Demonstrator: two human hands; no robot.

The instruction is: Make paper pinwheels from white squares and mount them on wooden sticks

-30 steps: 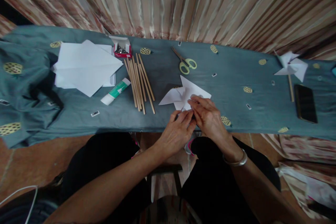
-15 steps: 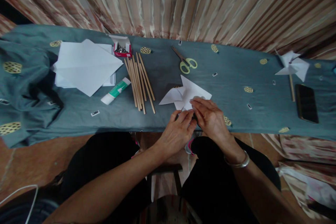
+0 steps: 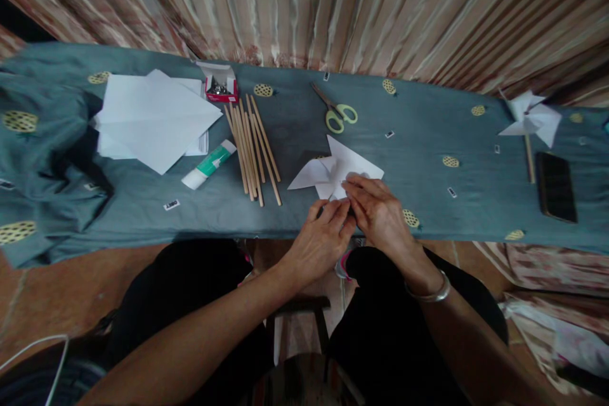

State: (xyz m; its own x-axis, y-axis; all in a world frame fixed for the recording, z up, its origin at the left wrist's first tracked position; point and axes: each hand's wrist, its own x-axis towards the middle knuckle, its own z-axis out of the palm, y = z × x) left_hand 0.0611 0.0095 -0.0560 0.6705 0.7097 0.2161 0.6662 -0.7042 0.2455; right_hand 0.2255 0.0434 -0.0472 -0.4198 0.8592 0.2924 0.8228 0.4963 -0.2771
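A white paper pinwheel (image 3: 349,158), partly folded, lies at the front edge of the cloth-covered table. My left hand (image 3: 326,225) is closed on its near edge, fingers bent and pressed down. From the right, my right hand (image 3: 378,206) pinches paper near the pinwheel's middle with thumb and forefinger. The fingers of both hands nearly meet and hide the near blades. Beyond the paper lie scissors (image 3: 340,115) with light green handles. Several wooden sticks (image 3: 252,149) are spread to the left of it.
A glue stick (image 3: 209,165), a stack of white paper (image 3: 157,120) and a small red box (image 3: 221,85) of metal pins stand left. At the right are a pinwheel on a stick (image 3: 530,117) and a black phone (image 3: 556,187). A pleated curtain (image 3: 304,6) hangs behind the table.
My right hand has shifted very slightly left over the paper. My left hand and the pinwheel stay almost where they were.
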